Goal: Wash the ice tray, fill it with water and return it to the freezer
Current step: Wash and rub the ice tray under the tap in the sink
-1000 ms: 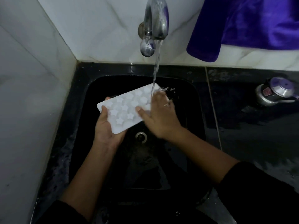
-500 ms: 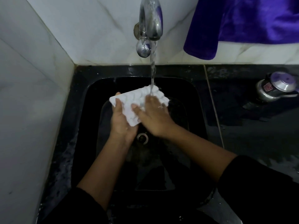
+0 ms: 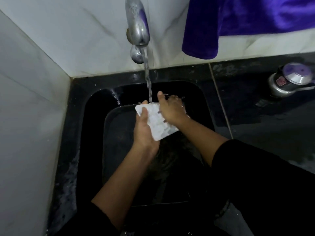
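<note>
A white ice tray (image 3: 157,122) is held tilted over the black sink (image 3: 95,130). My left hand (image 3: 144,129) grips its left long edge from below, thumb on top. My right hand (image 3: 170,109) lies across the tray's upper right part, fingers spread over its face. Water runs from the metal tap (image 3: 138,29) and lands on the tray's far end, between my two hands. The tray's right edge is hidden under my right hand.
White marble walls close in at the left and behind. A purple cloth (image 3: 247,19) hangs at the top right. A steel pressure cooker lid (image 3: 289,80) sits on the dark wet counter (image 3: 272,133) to the right of the sink.
The tray has turned from lying crosswise to pointing away from me, with its far end under the stream. My right hand slid up towards that far end. The camera moved closer.
</note>
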`<state>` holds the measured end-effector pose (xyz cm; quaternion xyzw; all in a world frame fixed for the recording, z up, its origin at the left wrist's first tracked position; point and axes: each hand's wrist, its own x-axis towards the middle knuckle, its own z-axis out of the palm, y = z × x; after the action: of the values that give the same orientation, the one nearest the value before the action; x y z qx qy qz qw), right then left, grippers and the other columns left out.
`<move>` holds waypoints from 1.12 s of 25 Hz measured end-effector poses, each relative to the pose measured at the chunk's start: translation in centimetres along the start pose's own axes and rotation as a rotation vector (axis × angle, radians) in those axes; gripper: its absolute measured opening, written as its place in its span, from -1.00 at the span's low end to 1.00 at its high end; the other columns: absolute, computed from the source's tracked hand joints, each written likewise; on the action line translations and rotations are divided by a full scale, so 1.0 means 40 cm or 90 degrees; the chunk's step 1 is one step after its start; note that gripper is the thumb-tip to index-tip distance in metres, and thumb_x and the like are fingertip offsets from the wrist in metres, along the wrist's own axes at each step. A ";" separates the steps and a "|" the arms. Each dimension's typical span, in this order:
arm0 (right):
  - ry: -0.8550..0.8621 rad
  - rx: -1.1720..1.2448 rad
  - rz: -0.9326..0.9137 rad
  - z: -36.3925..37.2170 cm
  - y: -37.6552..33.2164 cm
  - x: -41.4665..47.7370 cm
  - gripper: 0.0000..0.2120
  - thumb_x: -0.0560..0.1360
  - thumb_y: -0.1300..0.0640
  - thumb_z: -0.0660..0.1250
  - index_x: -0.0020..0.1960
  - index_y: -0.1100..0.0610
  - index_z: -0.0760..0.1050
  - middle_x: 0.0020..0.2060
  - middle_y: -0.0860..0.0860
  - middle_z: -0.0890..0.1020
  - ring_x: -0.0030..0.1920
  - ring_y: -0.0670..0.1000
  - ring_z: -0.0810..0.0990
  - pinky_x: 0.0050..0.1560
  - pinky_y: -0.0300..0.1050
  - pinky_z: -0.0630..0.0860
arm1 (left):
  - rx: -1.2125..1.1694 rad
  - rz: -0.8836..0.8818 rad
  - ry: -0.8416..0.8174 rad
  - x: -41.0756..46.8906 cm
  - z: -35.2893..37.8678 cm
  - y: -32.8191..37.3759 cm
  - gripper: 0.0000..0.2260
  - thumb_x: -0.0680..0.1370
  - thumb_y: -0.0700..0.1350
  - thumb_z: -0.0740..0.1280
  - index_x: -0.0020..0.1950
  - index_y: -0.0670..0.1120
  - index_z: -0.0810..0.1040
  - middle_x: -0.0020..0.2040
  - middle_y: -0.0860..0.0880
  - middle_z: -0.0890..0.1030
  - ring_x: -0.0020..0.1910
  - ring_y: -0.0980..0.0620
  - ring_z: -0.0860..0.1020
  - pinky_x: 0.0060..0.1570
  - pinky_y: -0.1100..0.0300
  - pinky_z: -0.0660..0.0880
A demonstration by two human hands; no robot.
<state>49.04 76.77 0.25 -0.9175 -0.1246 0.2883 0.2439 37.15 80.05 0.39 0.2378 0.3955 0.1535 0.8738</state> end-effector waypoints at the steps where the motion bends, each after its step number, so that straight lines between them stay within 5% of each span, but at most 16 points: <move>1: -0.008 -0.017 -0.017 0.010 0.002 -0.014 -0.05 0.57 -0.45 -0.17 0.58 0.28 0.28 0.54 0.31 0.33 0.55 0.26 0.28 0.55 0.17 0.20 | 0.013 -0.014 0.014 0.006 0.000 0.012 -0.47 0.70 0.19 0.15 0.52 -0.12 0.46 0.39 -0.23 0.60 0.31 -0.19 0.62 0.30 -0.21 0.57; 5: -0.133 0.047 -0.163 0.063 0.004 -0.097 -0.22 0.67 -0.33 -0.05 0.67 0.21 0.04 0.67 0.17 0.07 0.66 0.14 0.04 0.63 0.15 0.01 | 0.055 -0.025 0.090 0.048 -0.018 0.054 -0.33 0.54 0.38 0.31 0.43 -0.09 0.54 0.32 -0.19 0.66 0.24 -0.16 0.67 0.16 -0.11 0.59; 8: -0.062 0.046 -0.031 0.033 0.015 0.026 -0.13 0.61 -0.40 -0.08 0.62 0.26 0.18 0.60 0.24 0.23 0.61 0.22 0.18 0.59 0.21 0.10 | 0.088 -0.043 0.083 0.044 0.016 0.027 -0.29 0.51 0.38 0.34 0.49 -0.08 0.50 0.37 -0.26 0.61 0.31 -0.28 0.63 0.27 -0.24 0.58; 10: -0.045 0.027 0.002 0.044 0.002 0.020 -0.08 0.53 -0.46 -0.13 0.57 0.21 0.31 0.52 0.25 0.37 0.55 0.24 0.31 0.54 0.23 0.23 | 0.087 -0.033 0.141 0.042 0.037 0.030 -0.38 0.68 0.29 0.17 0.50 -0.16 0.49 0.42 -0.31 0.55 0.38 -0.29 0.57 0.09 0.01 0.66; 14: -0.146 0.022 -0.177 0.100 -0.029 -0.038 -0.26 0.62 -0.42 -0.05 0.54 0.08 0.35 0.50 0.18 0.39 0.53 0.24 0.32 0.51 0.29 0.23 | 0.008 -0.021 0.103 0.042 0.039 0.042 -0.40 0.72 0.25 0.07 0.55 -0.16 0.45 0.46 -0.20 0.55 0.44 -0.20 0.52 0.50 -0.07 0.38; 18: -0.088 -0.050 -0.039 0.066 0.005 0.101 -0.11 0.51 -0.45 -0.19 0.59 0.11 0.28 0.51 0.29 0.36 0.53 0.30 0.31 0.52 0.21 0.22 | 0.061 -0.069 0.097 0.014 0.069 0.022 -0.40 0.72 0.27 0.04 0.51 -0.14 0.48 0.35 -0.19 0.62 0.12 -0.14 0.64 0.17 -0.05 0.55; 22: -0.152 -0.030 -0.166 0.148 -0.012 0.035 -0.22 0.51 -0.43 -0.13 0.45 0.03 0.43 0.42 0.21 0.46 0.43 0.26 0.40 0.38 0.21 0.32 | 0.066 -0.015 0.086 0.054 0.056 0.039 -0.41 0.74 0.21 0.02 0.65 -0.13 0.28 0.13 -0.01 0.60 0.16 -0.02 0.62 0.02 0.15 0.59; 25: -0.130 -0.050 -0.070 0.085 0.020 0.134 -0.41 0.67 -0.23 0.01 0.52 0.12 0.34 0.46 0.29 0.40 0.46 0.32 0.37 0.42 0.19 0.32 | 0.037 -0.063 0.028 0.046 0.063 -0.006 -0.43 0.72 0.23 0.02 0.49 -0.14 0.46 0.25 -0.18 0.62 0.22 -0.15 0.59 0.35 -0.14 0.46; 28: -0.150 -0.093 -0.121 0.102 0.000 0.059 -0.51 0.69 -0.18 -0.01 0.47 0.04 0.39 0.46 0.23 0.41 0.49 0.33 0.34 0.47 0.26 0.26 | -0.023 -0.042 0.055 0.076 0.043 0.015 -0.54 0.73 0.22 0.04 0.19 -0.09 0.56 0.15 -0.11 0.63 0.13 -0.06 0.61 0.22 0.01 0.52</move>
<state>48.55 79.18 -3.78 -0.8769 -0.2592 0.3594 0.1862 40.37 81.44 -0.19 0.2022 0.4374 0.1417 0.8647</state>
